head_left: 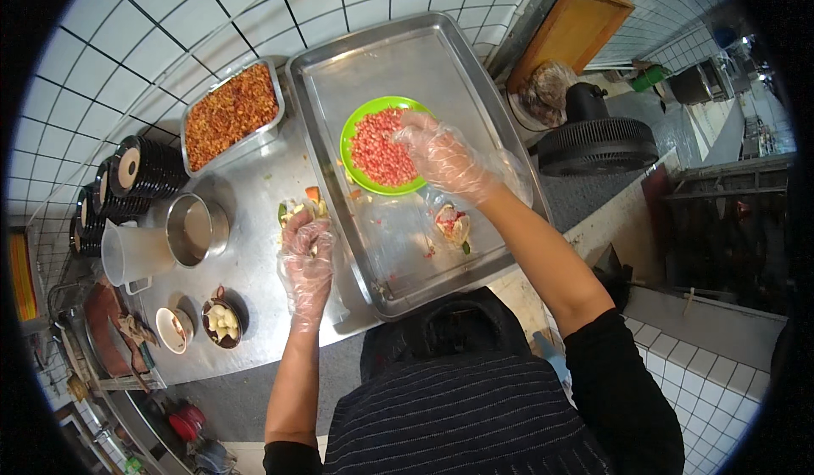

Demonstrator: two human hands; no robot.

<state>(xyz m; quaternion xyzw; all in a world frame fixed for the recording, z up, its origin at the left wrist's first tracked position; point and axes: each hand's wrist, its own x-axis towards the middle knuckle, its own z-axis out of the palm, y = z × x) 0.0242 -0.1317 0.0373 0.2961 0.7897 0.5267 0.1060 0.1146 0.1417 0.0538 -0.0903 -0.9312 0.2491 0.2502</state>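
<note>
My right hand [445,159], in a clear plastic glove, reaches to the right side of a bright green plate [346,148]. Its fingers are bunched in the pink diced meat [381,148] heaped there. The plate rests on a large metal tray [386,55]. Nearer me on that tray lies a small pale bundle [452,227] with red and green bits. Left of the tray, my gloved left hand [307,259] has its fingers curled. Pale, green and orange vegetable pieces [297,208] show around its fingertips; what lies inside the grip is hidden.
Back left stands a metal pan of reddish-brown crumbly food [233,117]. Black stacked pots [140,170], a clear jug [136,250], a steel bowl [197,231], a white cup [175,331] and a bowl of pale cloves [222,322] line the left. A black fan [598,140] stands right.
</note>
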